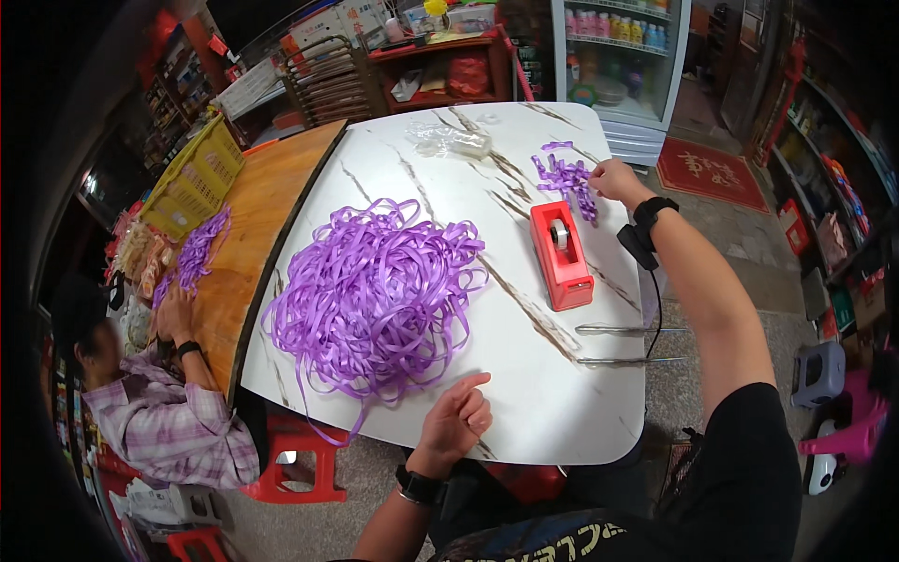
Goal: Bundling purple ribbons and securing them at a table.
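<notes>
A large tangled heap of shiny purple ribbon point(379, 295) covers the left half of the white marbled table. At the far right of the table lies a small pile of short purple ribbon pieces point(562, 174). My right hand point(618, 182) reaches to this pile's right edge, its fingertips pinched together on a ribbon piece. A red tape dispenser point(562, 258) with a roll of tape stands just nearer than the pile. Close to the table's front edge, my left hand point(457, 417) is held with its index finger pointing out and the others curled in, nothing visible in it.
Two thin metal rods point(632, 330) jut past the table's right edge, where a black cable hangs from my right wrist device. A clear plastic bag point(449, 140) lies at the back. On the left, another person handles purple ribbon at a wooden table point(267, 211) with a yellow basket point(197, 178).
</notes>
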Available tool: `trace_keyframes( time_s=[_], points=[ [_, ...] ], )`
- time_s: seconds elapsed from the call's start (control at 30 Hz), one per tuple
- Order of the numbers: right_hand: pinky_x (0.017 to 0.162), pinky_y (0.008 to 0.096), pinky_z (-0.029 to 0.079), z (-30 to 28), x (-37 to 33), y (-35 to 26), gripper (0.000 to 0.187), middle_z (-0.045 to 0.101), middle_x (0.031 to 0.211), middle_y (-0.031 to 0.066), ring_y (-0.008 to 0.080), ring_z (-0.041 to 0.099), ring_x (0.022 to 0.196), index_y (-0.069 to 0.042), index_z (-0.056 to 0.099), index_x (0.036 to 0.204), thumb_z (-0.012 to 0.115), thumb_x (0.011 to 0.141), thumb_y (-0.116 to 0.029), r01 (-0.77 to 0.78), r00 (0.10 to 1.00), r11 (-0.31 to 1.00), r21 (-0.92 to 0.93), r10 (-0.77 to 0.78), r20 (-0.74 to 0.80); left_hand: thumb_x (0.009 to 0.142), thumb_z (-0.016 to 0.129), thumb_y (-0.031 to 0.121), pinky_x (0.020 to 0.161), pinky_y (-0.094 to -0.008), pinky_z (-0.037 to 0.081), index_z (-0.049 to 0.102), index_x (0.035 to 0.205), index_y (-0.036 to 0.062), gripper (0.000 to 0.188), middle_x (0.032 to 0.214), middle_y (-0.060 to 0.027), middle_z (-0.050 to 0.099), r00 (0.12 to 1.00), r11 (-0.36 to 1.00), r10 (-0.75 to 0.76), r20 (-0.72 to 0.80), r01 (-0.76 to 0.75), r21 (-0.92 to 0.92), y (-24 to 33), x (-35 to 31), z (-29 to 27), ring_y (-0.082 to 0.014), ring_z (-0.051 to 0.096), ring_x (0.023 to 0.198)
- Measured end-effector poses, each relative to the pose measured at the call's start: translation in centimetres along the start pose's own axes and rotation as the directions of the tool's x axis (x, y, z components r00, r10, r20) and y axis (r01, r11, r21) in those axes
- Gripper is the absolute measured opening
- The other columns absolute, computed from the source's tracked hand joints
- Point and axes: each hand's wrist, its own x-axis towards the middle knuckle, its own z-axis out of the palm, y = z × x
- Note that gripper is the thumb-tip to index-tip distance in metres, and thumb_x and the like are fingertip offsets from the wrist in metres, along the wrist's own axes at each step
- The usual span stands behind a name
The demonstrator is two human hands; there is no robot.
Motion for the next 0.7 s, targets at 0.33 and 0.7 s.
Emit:
trace_keyframes(
  time_s=[0.33,0.7],
  points=[
    [0.052,0.0247,0.044,-1.7,-3.3,-0.5,0.019,0.061,0.068,0.0066,0.0119,0.056,0.059,-0.001,0.063,0.081,0.055,0.068,-0.012,-0.090,0.867,0.996,0.006,0.075,0.492,0.086,0.038,0.018,0.052,-0.0215,0.030,0.047,0.109,-0.0001,0.031,0.056,0.0033,0.026,0.998,0.999,0.002,0.064,0.001,-0.047,-0.1,-0.1,-0.3,-0.0085,0.032,0.053],
    [0.060,0.0272,0.046,-2.7,-3.9,-3.4,0.021,0.063,0.070,0.0097,0.0159,0.060,0.062,-0.003,0.065,0.082,0.051,0.067,-0.006,0.031,0.968,0.998,0.062,-0.045,0.248,0.086,0.040,0.022,0.050,-0.0215,0.027,0.046,0.111,0.0005,0.033,0.057,0.0033,0.025,0.997,0.996,0.083,0.004,-0.083,0.013,1.8,-1.8,0.4,-0.0085,0.029,0.052]
  ],
)
